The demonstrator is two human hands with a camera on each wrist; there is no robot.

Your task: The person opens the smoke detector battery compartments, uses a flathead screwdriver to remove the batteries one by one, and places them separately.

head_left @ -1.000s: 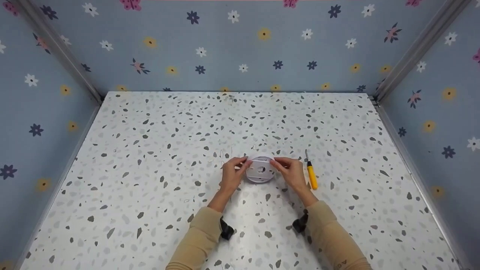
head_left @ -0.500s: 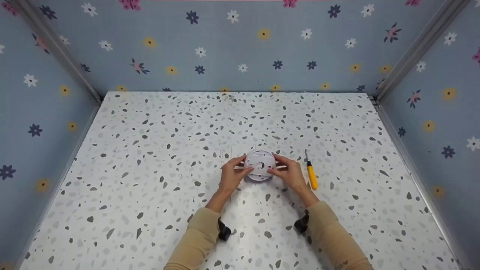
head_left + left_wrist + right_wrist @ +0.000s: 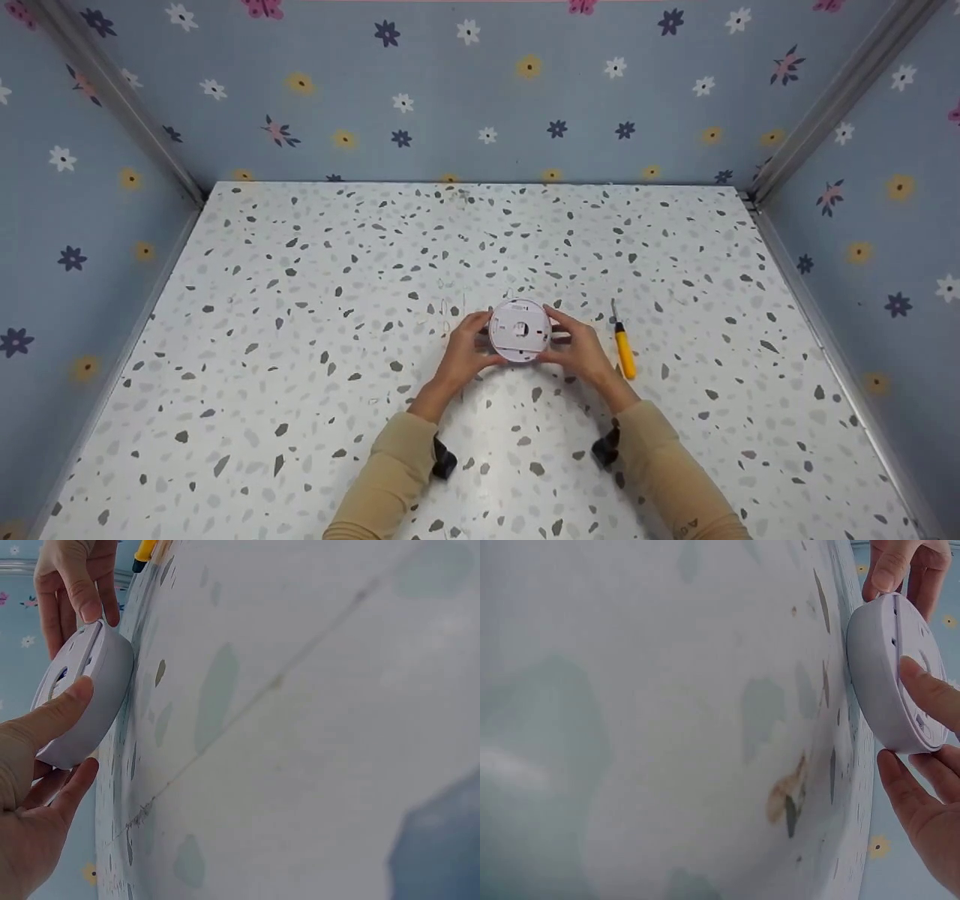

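Note:
A round white plastic device [image 3: 514, 345], which looks like a smoke detector, is held between both hands over the table. Its flat face, with a centre hole and small slots, is turned up toward the head view. My left hand [image 3: 466, 352] grips the left side, thumb at the near edge and fingers around the rim. On the opposite side my right hand [image 3: 581, 349] grips it the same way. In the left wrist view the smooth side wall of the smoke detector [image 3: 105, 701] shows between thumb and fingers. From the right wrist, the smoke detector [image 3: 874, 682] stands out tilted, close over the table.
A screwdriver [image 3: 625, 352] with a yellow handle and black collar lies just right of the right hand. The speckled white table [image 3: 300, 315] is enclosed by blue flowered panels [image 3: 480, 90] at the back and sides.
Both thumbs have slid from the detector's far side down to its near edge, with fingers now around the sides. Its face has tipped to show more fully. The screwdriver has not moved.

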